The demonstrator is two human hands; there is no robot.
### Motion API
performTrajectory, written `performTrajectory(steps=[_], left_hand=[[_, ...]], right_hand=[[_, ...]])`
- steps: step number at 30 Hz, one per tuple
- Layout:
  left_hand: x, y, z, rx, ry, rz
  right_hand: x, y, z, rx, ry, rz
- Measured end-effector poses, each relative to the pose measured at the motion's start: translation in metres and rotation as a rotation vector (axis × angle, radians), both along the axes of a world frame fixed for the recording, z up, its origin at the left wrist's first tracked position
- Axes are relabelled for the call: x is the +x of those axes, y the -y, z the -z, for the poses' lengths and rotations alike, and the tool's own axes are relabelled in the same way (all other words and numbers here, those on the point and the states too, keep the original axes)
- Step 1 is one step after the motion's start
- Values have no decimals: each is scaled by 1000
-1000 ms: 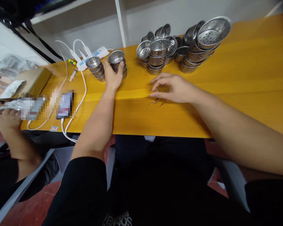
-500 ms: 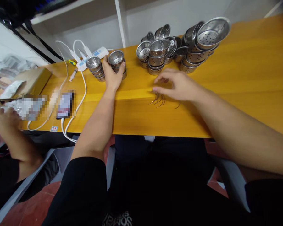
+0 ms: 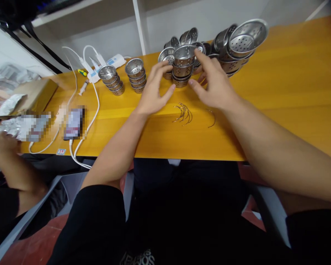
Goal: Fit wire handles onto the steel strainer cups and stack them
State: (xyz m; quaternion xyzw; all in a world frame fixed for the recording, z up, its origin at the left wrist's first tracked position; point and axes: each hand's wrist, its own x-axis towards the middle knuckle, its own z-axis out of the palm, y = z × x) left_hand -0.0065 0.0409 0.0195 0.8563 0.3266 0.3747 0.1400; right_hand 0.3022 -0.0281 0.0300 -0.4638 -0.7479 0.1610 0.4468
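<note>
A stack of perforated steel cups [image 3: 183, 70] stands between my two hands. My left hand [image 3: 153, 90] is at its left side, thumb and fingers spread, the fingertips close to the cups. On the right, my right hand [image 3: 213, 81] is also open, with its index finger near the top cup's rim; whether it touches I cannot tell. Thin curved wire pieces [image 3: 183, 114] lie in a small bunch in front of the stack. One more curved wire [image 3: 214, 118] lies apart, by my right wrist.
Two cup stacks, a left one [image 3: 114, 81] and a nearer one [image 3: 136, 75], stand left of my hands. More cups [image 3: 245, 38] are piled at the back right. A power strip [image 3: 114, 63], white cables, a phone [image 3: 74, 123] and a co-worker's hand [image 3: 4, 145] are at the left.
My left hand has let go of the nearer left-hand cup stack and moved right to the middle stack. My right hand has risen from the wires to that stack's right side.
</note>
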Motion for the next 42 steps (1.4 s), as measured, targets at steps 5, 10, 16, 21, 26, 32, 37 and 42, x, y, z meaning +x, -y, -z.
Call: performTrajectory(steps=[5,10,16,21,26,32,37,42], left_hand=[[10,-2,16,-42,-137,125],[12,-7,22,-86,-149,158],[15,-8,26,-86,-155,187],[16,-7,24,-96,-167,186],[18,-2,20,-122,-163,183],[15,-8,25,-116,-188,143],[11,-21,34,-53,-54,4],[7,-33,41,81,-2,33]], right_hand=[[3,-14,-2,71,172,45],[3,-11,-6,51,170,102],[1,-13,-6,23,191,76],[1,-10,-13,-54,224,123],[-5,0,-30,-77,183,237],[-10,10,-38,-62,114,229],[-16,22,-34,61,107,61],[-25,27,-23,27,198,-50]])
